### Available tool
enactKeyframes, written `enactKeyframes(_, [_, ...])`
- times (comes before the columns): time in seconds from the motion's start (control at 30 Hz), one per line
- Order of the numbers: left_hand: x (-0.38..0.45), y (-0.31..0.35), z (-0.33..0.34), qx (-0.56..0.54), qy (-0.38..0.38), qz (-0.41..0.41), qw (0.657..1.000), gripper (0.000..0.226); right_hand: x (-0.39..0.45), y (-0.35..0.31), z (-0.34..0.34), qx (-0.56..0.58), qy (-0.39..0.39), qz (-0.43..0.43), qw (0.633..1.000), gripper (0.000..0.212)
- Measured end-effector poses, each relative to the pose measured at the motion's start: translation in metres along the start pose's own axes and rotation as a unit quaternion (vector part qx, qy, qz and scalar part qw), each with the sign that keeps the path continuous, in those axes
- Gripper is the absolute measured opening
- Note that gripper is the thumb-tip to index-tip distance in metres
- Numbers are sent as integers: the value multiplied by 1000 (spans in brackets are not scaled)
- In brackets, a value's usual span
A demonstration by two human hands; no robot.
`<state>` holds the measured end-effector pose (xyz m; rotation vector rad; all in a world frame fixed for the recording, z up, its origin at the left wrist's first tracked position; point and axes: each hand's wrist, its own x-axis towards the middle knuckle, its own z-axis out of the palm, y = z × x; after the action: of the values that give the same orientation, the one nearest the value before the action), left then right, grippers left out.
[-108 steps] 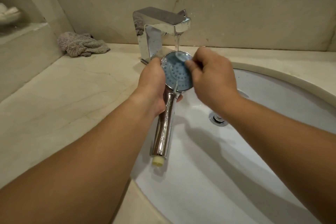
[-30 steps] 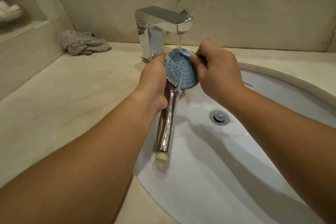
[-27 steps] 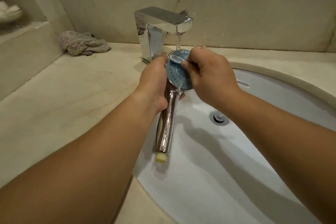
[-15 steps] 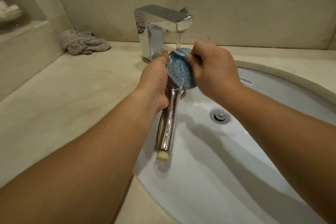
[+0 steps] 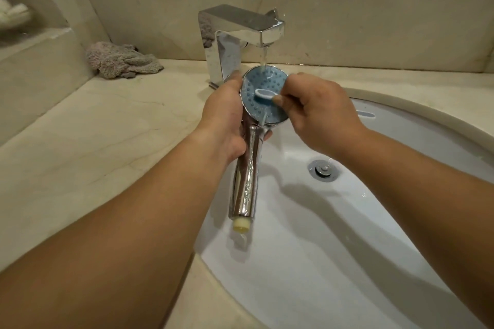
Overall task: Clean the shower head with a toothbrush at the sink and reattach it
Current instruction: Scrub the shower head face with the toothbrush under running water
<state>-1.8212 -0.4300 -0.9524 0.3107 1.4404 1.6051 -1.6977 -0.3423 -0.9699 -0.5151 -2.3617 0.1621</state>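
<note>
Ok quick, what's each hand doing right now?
Left hand: holding the shower head by its neck.
Right hand: pinching the toothbrush against its face.

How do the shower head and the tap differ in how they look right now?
The shower head has a round blue face dotted with nozzles; the tap is boxy and angular. The shower head is held over the sink by the left hand, tilted face up; the tap stands fixed on the counter. Water pours out of the tap and lands on the shower head. Both have shiny chrome bodies.
</note>
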Motion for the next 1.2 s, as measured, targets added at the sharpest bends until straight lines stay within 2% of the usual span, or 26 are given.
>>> enactKeyframes(0.1, [-1,0,0,-1,3,3,1000,54,-3,-2,0,3,-30,-53,998,17])
enactKeyframes(0.2, [-1,0,1,-5,0,4,1000,55,-3,1,0,-5,-16,-42,999,22])
enactKeyframes(0.3, [-2,0,2,9,-5,1,1000,51,2,0,2,-17,27,7,999,26])
enactKeyframes(0.37, [-4,-2,4,17,-7,-8,1000,49,6,0,0,-10,64,81,995,22])
enactKeyframes(0.43, [-2,-2,3,13,-6,-8,1000,49,6,-2,0,0,68,117,991,20])
enactKeyframes(0.57, [2,-2,1,-18,-7,-10,1000,53,0,-16,5,-9,15,19,1000,19])
enactKeyframes(0.67, [1,-2,2,-6,-1,-8,1000,53,7,-8,-2,-5,43,105,994,20])
enactKeyframes(0.7, [0,-1,2,0,2,-5,1000,52,5,-5,-2,-3,44,110,993,20])
enactKeyframes(0.8, [0,0,2,-10,1,-5,1000,54,-4,-11,4,-17,13,25,999,18])
enactKeyframes(0.83, [-1,0,1,-11,0,-5,1000,55,-4,-11,3,-18,15,34,999,19])
enactKeyframes(0.93, [0,1,0,-8,3,-7,1000,54,3,-1,-3,17,36,150,988,21])
enactKeyframes(1.07, [4,1,-2,-27,-10,-5,1000,58,-10,-10,3,-3,10,33,999,19])
enactKeyframes(1.2, [5,0,-2,-32,4,3,999,57,-3,-2,1,17,38,131,991,21])
